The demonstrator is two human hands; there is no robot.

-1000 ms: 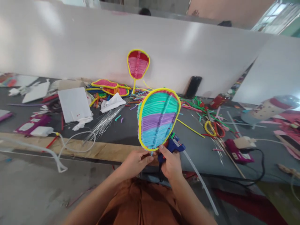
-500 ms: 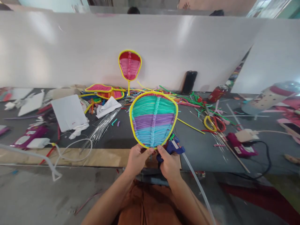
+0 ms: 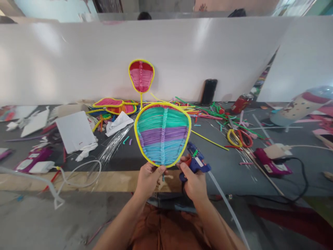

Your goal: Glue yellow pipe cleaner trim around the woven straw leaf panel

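My left hand [image 3: 149, 178] pinches the bottom edge of a pipe-cleaner fan [image 3: 151, 135] between thumb and fingers. The fan is upright, with a yellow rim, green, purple and blue bands and a ribbed line down its middle. My right hand [image 3: 195, 182] is closed around a blue hot glue gun [image 3: 199, 162], just right of the fan's lower edge. Part of the gun's grip is hidden by the fingers. From its back a long translucent stick [image 3: 223, 196] runs down to the right.
Behind stands a red-and-pink fan [image 3: 141, 75] against a white partition [image 3: 182, 52]. Loose pipe cleaners [image 3: 208, 113], scissors [image 3: 238, 138], a phone [image 3: 208, 92] and a red can [image 3: 241, 103] lie or stand around. Power strips [image 3: 273, 163] with cables sit on the right and left.
The fan has shifted slightly left in view with my left hand. My right thumb has come away from the fan's bottom edge; that hand and the glue gun are slightly further right.
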